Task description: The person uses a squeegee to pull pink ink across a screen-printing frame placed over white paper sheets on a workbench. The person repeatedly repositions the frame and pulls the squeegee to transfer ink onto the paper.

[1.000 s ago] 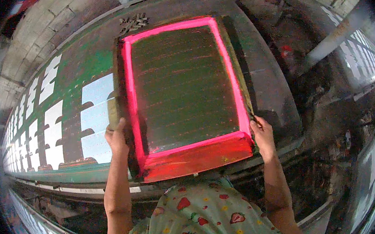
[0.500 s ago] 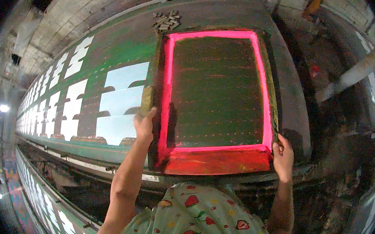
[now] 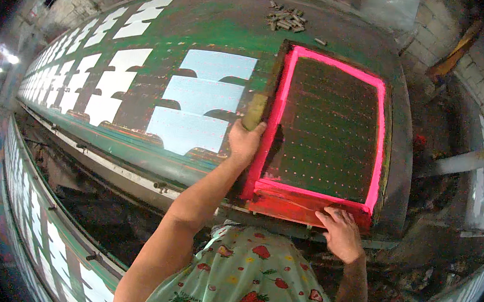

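Note:
A dark screen-printing frame [image 3: 379, 141] with a bright pink border and a red near bar lies flat on the long green table [image 3: 225, 27]. My left hand [image 3: 244, 141] is closed round the yellowish block [image 3: 256, 107] on the frame's left side. My right hand [image 3: 337, 230] rests with bent, parted fingertips on the red near bar [image 3: 286, 205]. Directly left of the frame lie light blue cut sheets [image 3: 198, 120], stacked edge to edge.
Rows of white cut pieces [image 3: 117, 89] run along the table to the far left. Small cylinders [image 3: 284, 16] are piled beyond the frame. A second table with white pieces [image 3: 58, 244] is at the lower left. A concrete post [image 3: 456, 160] stands to the right.
The view has swung left, showing more table. My right hand has let go of the frame's right edge and moved onto the near red bar. My left hand keeps its grip.

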Motion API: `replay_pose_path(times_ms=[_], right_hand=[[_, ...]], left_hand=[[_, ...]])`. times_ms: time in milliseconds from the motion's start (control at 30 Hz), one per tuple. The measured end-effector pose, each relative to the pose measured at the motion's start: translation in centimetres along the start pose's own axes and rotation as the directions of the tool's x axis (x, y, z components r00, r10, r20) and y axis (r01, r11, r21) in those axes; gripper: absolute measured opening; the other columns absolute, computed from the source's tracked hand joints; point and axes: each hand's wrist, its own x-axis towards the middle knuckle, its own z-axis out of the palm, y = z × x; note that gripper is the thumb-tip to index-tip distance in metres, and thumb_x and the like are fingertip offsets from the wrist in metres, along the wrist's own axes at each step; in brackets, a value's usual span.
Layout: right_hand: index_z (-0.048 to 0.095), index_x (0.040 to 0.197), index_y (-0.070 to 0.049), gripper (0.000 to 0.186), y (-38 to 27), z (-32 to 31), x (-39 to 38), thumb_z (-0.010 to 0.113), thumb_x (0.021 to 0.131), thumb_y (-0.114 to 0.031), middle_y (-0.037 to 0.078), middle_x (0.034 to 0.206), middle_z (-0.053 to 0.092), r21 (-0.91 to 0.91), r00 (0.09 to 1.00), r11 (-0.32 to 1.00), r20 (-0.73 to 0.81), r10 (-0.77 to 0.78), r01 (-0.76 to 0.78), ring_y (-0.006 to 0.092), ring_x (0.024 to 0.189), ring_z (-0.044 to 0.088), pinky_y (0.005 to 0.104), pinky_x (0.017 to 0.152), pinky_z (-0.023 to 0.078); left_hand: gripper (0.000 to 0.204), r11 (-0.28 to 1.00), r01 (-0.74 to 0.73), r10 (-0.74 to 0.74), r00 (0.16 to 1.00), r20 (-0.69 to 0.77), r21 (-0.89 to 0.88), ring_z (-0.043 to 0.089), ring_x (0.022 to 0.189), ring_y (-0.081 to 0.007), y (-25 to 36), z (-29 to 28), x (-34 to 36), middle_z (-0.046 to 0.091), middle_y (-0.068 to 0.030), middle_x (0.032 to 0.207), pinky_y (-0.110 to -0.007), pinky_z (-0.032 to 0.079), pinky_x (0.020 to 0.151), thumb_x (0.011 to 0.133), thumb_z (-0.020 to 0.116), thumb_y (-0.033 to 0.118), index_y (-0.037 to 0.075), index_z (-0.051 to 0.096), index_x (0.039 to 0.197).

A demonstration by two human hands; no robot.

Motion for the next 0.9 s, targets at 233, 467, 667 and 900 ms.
replay_pose_path(times_ms=[233, 467, 667, 900], right_hand=[[0.071, 0.141, -0.006, 0.049, -2.7, 1.0, 2.3, 0.065, 0.093, 0.005, 0.017, 0.134, 0.072, -0.15, 0.976, 0.972, -0.147, 0.16, -0.182, 0.0389, 0.125, 0.068, 0.0506, 0.109, 0.055], [0.077, 0.127, -0.006, 0.04, -3.6, 0.7, 7.3, 0.063, 0.091, -0.001, 0.02, 0.123, 0.076, -0.121, 0.985, 0.981, -0.106, 0.139, -0.152, 0.0432, 0.113, 0.072, 0.0538, 0.099, 0.059], [0.079, 0.128, -0.009, 0.044, -4.0, 1.2, 4.9, 0.063, 0.087, -0.007, 0.017, 0.124, 0.078, -0.052, 0.973, 0.984, -0.171, 0.157, -0.169, 0.0391, 0.108, 0.076, 0.0528, 0.096, 0.062], [0.074, 0.139, -0.013, 0.052, -3.4, 4.8, 5.3, 0.069, 0.087, -0.007, 0.011, 0.135, 0.074, -0.203, 0.956, 0.968, -0.277, 0.091, -0.151, 0.0351, 0.123, 0.069, 0.0489, 0.109, 0.055]], left_hand=[[0.06, 0.99, -0.004, 0.01, 0.999, -0.044, 0.139, 0.073, 0.11, -0.0473, 0.9, -0.7, -0.8, 0.074, -0.0286, 0.112, -0.054, 0.056, 0.097, 0.084, 0.093, 0.042, -0.005, 0.069, 0.114], [0.058, 0.993, -0.066, 0.076, 0.992, -0.1, 0.098, 0.077, 0.106, -0.0376, 0.2, -0.2, -0.5, 0.079, -0.0232, 0.113, -0.046, 0.058, 0.098, 0.086, 0.094, 0.032, -0.005, 0.071, 0.123], [0.07, 0.977, -0.211, 0.21, 0.968, -0.135, 0.003, 0.055, 0.139, -0.0458, -0.9, -0.1, -0.6, 0.06, -0.0303, 0.144, -0.052, 0.041, 0.122, 0.105, 0.073, 0.043, -0.008, 0.058, 0.149], [0.065, 0.98, -0.188, 0.187, 0.982, -0.018, -0.063, 0.048, 0.154, -0.0415, -0.3, -0.4, -0.6, 0.055, -0.0303, 0.16, -0.048, 0.033, 0.13, 0.116, 0.055, 0.045, -0.007, 0.056, 0.155]])
